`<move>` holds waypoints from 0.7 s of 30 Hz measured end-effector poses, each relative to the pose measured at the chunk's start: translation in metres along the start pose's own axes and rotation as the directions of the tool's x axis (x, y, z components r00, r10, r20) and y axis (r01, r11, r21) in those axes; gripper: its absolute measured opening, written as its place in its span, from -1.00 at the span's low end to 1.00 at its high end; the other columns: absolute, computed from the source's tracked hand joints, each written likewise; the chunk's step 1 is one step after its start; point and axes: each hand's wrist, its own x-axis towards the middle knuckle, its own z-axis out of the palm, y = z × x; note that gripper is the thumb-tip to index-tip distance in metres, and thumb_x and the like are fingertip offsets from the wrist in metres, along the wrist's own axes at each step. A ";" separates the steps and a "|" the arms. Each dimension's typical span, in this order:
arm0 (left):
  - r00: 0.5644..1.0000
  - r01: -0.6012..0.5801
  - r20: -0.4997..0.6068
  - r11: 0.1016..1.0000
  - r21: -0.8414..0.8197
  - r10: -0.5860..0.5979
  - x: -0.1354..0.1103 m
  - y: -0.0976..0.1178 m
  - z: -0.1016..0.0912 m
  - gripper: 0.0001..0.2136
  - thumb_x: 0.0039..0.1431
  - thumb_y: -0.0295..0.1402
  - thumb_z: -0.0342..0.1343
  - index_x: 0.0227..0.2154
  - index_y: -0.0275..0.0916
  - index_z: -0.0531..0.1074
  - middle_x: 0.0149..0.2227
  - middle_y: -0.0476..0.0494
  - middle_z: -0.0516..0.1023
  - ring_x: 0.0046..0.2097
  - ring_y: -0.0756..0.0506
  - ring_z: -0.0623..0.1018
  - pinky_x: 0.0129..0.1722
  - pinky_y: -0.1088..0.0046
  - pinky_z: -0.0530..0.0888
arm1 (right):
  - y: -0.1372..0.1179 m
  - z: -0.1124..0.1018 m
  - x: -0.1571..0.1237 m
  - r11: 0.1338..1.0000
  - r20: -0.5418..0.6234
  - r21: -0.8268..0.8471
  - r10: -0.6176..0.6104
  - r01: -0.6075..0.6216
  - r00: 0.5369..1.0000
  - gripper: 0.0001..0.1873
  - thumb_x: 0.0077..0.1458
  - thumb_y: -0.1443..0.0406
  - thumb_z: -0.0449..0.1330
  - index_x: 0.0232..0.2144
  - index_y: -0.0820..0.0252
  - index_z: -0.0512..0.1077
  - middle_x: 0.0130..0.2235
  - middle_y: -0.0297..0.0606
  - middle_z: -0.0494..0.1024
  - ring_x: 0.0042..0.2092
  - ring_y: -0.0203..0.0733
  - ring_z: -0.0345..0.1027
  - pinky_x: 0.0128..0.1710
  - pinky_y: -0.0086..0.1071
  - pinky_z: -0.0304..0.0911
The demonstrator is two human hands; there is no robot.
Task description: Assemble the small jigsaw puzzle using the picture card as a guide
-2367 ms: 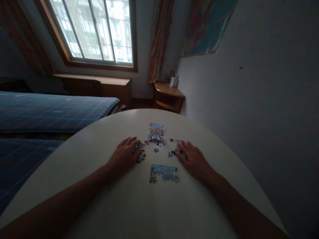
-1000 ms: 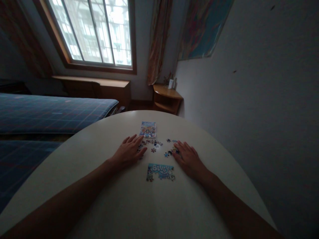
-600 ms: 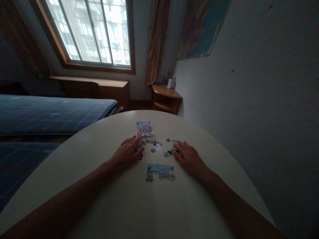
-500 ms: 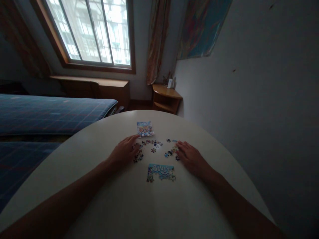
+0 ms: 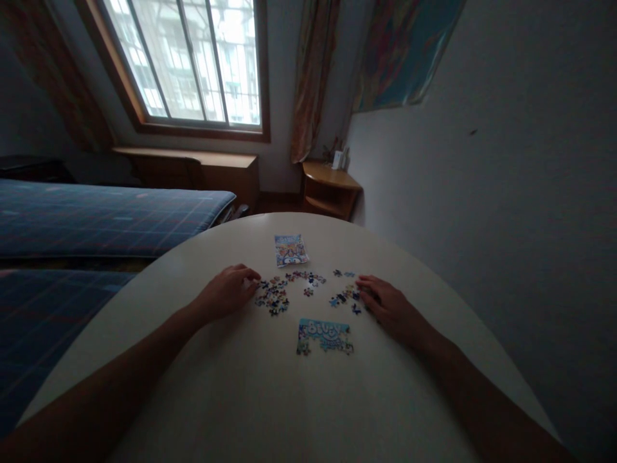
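Note:
A partly joined jigsaw puzzle (image 5: 325, 329) with blue lettering lies flat near the middle of the table, its lower edge uneven. Loose puzzle pieces (image 5: 273, 297) form a pile at the left, and my left hand (image 5: 231, 292) rests beside it, fingers loosely bent and apart, fingertips at the pile's edge. More puzzle pieces (image 5: 343, 296) are scattered at the right. There my right hand (image 5: 388, 307) lies with its fingers stretched toward them; its palm hides the table below. Neither hand visibly holds a piece. A picture sheet (image 5: 291, 250) lies beyond the pieces.
The round white table (image 5: 270, 399) fills the foreground. To its left is a bed with a blue plaid mattress (image 5: 116, 218). A wooden corner shelf (image 5: 331, 177) stands beyond the far edge, and a pale wall (image 5: 482, 212) runs along the right.
My left hand has drawn back to the left off the pile, uncovering more pieces. My right hand stays beside the right-hand pieces. The whole view has shifted slightly.

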 end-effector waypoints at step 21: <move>0.995 0.102 0.033 0.979 -0.175 -0.098 0.000 -0.001 0.001 -0.74 0.16 -0.24 0.06 -0.16 -0.16 0.55 -0.23 -0.08 0.66 -0.25 -0.13 0.60 -0.19 0.37 0.48 | 0.004 0.003 0.000 0.999 -0.020 -0.007 -0.047 0.047 0.999 -0.52 0.28 0.05 0.01 0.03 0.21 0.48 0.16 0.03 0.46 0.21 0.12 0.31 0.23 0.13 0.17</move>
